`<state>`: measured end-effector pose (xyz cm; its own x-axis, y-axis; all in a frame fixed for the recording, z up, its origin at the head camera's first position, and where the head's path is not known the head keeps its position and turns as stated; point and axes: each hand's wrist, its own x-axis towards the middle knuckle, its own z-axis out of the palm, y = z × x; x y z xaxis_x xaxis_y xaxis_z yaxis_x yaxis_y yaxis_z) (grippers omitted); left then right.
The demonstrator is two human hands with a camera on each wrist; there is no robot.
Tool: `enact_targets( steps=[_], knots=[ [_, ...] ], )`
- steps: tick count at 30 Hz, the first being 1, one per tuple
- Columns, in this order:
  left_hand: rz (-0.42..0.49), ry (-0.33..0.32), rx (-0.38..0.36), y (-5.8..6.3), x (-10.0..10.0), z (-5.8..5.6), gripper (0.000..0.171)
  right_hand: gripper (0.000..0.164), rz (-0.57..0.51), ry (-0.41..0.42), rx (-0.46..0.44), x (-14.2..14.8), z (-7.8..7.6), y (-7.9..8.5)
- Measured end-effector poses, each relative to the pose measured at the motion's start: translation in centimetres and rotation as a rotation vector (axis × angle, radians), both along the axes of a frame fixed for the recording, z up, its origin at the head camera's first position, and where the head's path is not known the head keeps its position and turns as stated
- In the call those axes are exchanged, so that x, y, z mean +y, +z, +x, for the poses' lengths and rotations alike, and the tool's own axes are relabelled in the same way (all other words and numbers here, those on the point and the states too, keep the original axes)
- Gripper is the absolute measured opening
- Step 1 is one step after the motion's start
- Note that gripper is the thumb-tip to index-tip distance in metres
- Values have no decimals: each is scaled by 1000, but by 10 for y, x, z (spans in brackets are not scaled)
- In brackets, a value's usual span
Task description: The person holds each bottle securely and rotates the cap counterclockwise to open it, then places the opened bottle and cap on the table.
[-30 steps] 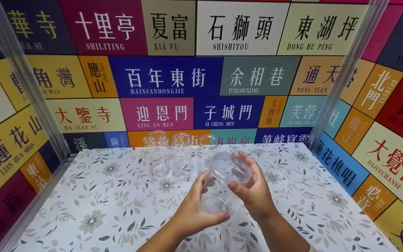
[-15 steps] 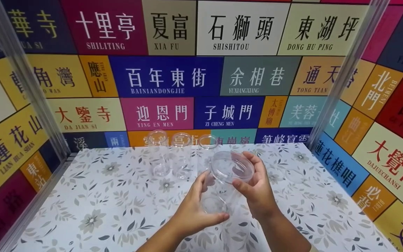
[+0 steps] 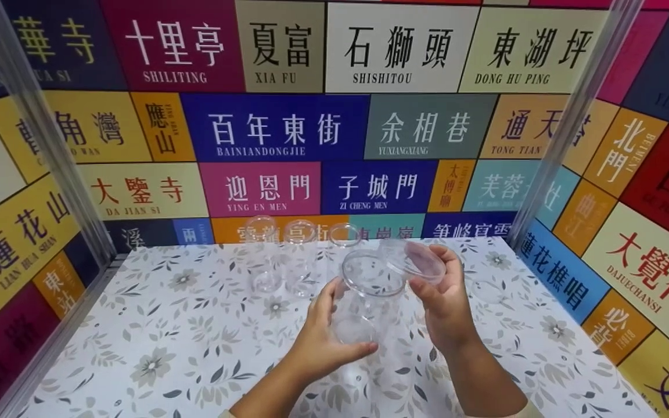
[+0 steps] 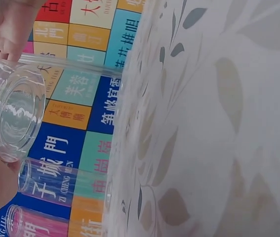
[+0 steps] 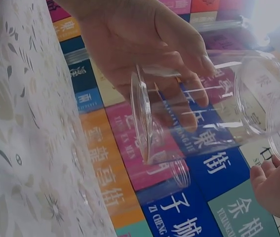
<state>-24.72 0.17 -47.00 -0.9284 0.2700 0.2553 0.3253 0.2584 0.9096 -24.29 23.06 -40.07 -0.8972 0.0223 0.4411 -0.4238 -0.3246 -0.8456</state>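
In the head view my left hand (image 3: 326,345) grips a clear plastic jar (image 3: 363,307) around its side, above the table. Its mouth is uncovered and tilts up. My right hand (image 3: 448,302) pinches a clear round lid (image 3: 416,260) by the edge, just right of the jar's rim and apart from it or barely touching; I cannot tell which. The right wrist view shows the jar (image 5: 204,113) side on, see-through, with the left fingers behind its wall. From the left wrist the jar's thick round base (image 4: 19,113) faces the camera.
Behind the hands stand more clear jars: one at the left (image 3: 263,261), one beside it (image 3: 301,261), and a third jar (image 3: 343,235) partly hidden by the held one. A faint clear disc (image 3: 490,292) lies at right on the flowered tabletop (image 3: 195,348). Sign-patterned walls enclose the table.
The lid, earlier over the jar's mouth, has come off and moved up and right with my right hand. My left hand keeps its grip, nearly in place.
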Motion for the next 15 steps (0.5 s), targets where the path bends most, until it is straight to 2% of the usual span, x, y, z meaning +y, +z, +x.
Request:
enact_targets(
  steps=[4,15],
  knots=[
    [-15,35,-13,-2,5,-7,126,55,-15,-30,-42,7,-5,0],
    [34,56,-26,-10,24,-26,126,67,-24,-113,-197,39,-13,1]
  ],
)
